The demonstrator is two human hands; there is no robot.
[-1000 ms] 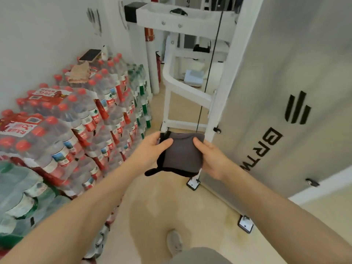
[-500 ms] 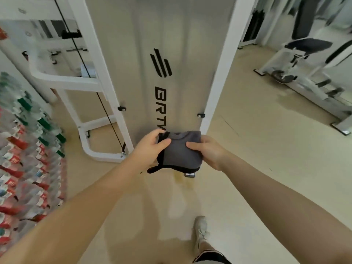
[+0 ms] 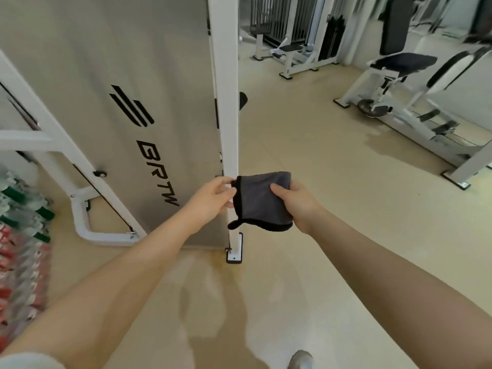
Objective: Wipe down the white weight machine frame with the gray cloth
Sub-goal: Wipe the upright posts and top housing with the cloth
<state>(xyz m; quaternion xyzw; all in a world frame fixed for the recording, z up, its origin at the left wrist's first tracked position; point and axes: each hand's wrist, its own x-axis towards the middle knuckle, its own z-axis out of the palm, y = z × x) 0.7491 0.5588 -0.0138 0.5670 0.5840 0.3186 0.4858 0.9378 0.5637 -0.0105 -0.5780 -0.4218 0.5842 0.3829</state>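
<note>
A folded gray cloth [image 3: 262, 202] with a dark hem is held up between two hands directly in front of the lower part of a white upright post [image 3: 226, 102] of the weight machine frame. The left edge of the cloth is pinched by the left hand [image 3: 211, 199], whose fingers are curled at the hem just beside the post. The right side is gripped by the right hand [image 3: 295, 202], with the thumb laid across the front of the fabric. The cloth is seen overlapping the post from the camera's side; whether it touches the metal cannot be told. The post is bolted to a small foot plate [image 3: 234, 251] on the beige floor [image 3: 332, 209], just below the cloth. To the left of the post, a gray side panel [image 3: 119, 75] bearing black "BRTW" lettering is fitted into the frame. Blurred packs of bottled water [image 3: 22, 235] are stacked well left of the post, and a seated exercise machine [image 3: 404, 83] stands well to its right. A shoe [image 3: 300, 359] is visible on the floor below the post.
</note>
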